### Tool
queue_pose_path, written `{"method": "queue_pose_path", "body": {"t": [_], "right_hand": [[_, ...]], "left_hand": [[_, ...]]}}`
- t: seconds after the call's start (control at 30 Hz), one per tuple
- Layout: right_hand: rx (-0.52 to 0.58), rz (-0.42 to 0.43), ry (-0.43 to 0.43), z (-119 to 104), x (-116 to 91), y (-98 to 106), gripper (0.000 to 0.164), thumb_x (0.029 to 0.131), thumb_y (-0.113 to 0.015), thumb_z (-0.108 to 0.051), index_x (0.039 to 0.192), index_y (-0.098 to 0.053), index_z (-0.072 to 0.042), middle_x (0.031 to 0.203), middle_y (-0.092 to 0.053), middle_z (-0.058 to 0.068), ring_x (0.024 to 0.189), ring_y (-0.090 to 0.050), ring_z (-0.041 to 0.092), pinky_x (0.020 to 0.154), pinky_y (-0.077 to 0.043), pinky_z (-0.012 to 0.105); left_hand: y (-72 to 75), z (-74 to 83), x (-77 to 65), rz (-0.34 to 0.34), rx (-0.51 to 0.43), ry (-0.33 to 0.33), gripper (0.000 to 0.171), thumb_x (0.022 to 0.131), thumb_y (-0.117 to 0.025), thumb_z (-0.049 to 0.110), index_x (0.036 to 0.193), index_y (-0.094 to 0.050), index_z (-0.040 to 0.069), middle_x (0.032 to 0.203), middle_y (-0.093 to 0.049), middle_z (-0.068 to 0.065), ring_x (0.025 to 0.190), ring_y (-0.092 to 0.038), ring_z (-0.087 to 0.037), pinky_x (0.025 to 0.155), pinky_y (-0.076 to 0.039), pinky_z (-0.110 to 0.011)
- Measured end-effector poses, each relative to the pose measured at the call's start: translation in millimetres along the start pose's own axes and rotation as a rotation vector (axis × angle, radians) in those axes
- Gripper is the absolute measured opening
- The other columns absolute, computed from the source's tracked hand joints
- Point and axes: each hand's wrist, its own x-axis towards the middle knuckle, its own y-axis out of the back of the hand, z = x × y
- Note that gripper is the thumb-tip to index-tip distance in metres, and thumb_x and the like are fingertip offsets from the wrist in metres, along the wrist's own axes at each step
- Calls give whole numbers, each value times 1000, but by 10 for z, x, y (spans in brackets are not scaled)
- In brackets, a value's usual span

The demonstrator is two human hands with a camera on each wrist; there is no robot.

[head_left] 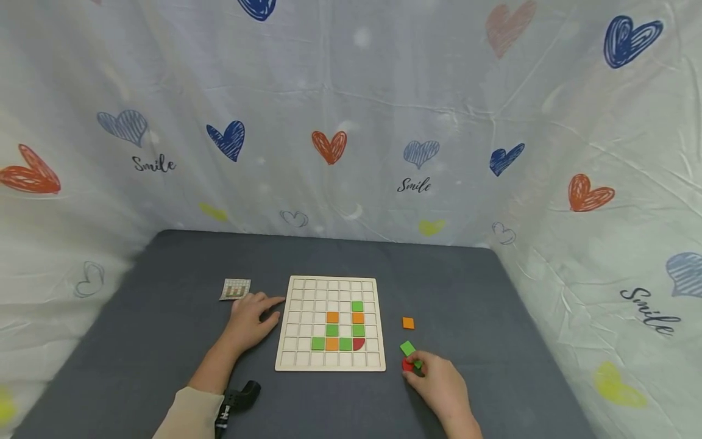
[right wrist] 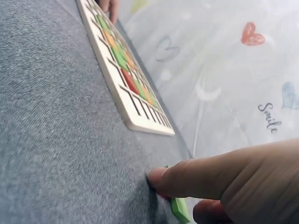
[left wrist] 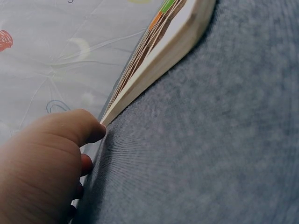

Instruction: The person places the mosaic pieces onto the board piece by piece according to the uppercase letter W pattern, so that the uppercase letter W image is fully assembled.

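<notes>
A pale wooden grid board (head_left: pixel 293 364) lies on the table, with green, orange and red tiles set in some squares. My left hand (head_left: pixel 251 323) rests by its left side, the straight index finger reaching the rim. The left wrist view shows a fingertip of the left hand (left wrist: pixel 51 154) at the board's edge (left wrist: pixel 154 70). Right of the board, my right hand (head_left: pixel 440 385) has thumb and index finger around a red tile (head_left: pixel 406 364). Green tiles (head_left: pixel 407 348) lie close by, one partly under the fingers. In the right wrist view, the right hand (right wrist: pixel 224 182) hides most of the red tile.
An orange tile (head_left: pixel 408 323) lies alone beyond the green ones. A small printed card (head_left: pixel 234 289) lies beside the left hand's knuckles. The grey tabletop (head_left: pixel 340 402) meets a white curtain (head_left: pixel 373 79) with printed hearts at the back and sides.
</notes>
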Motion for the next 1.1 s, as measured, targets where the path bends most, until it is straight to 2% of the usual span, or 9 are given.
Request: {"method": "queue_pose_path", "body": {"t": [0.1, 0.2, 0.37, 0.67, 0.83, 1.1], "right_hand": [[21, -18, 22, 18, -22, 15, 22, 78, -88, -21, 98, -79, -22, 56, -38, -9, 48, -33, 8, 46, -24, 28], [41, -31, 5, 35, -36, 34, 24, 79, -88, -19, 101, -78, -19, 57, -37, -8, 49, -33, 10, 48, -25, 28], [37, -44, -14, 46, -28, 69, 21, 79, -88, -19, 96, -76, -18, 59, -40, -6, 52, -37, 12, 50, -28, 31], [3, -85, 31, 44, 14, 95, 21, 79, -87, -16, 97, -77, -19, 61, -45, -6, 53, -40, 12, 50, -31, 31], [24, -123, 44, 50, 32, 118, 20, 77, -87, -15, 93, -76, -18, 61, -47, -6, 51, -39, 12, 50, -30, 29], [74, -185, 84, -87, 179, 226, 19, 78, -87, -14, 93, -75, -15, 56, -39, -6, 49, -32, 10, 49, -27, 26]], "left_hand": [[8, 7, 3, 1, -1, -1, 35, 94, -74, 16, 129, -74, 14, 81, -44, 7, 73, -34, -15, 74, -25, -44], [11, 11, -3, -1, -4, 2, 35, 94, -74, 16, 129, -74, 14, 81, -44, 7, 73, -34, -15, 75, -26, -44], [11, 3, -4, -5, -8, 8, 35, 94, -74, 16, 129, -73, 14, 81, -44, 7, 73, -34, -15, 75, -25, -44], [-1, 5, -9, -4, -11, 6, 34, 94, -74, 16, 129, -74, 15, 81, -44, 7, 73, -35, -15, 75, -25, -43], [8, 14, -11, 2, -13, 6, 34, 94, -74, 16, 128, -74, 14, 81, -45, 7, 73, -35, -15, 75, -25, -43], [14, 10, -12, 12, -14, -3, 34, 94, -74, 15, 128, -74, 14, 80, -44, 8, 72, -34, -14, 74, -25, -43]]}}
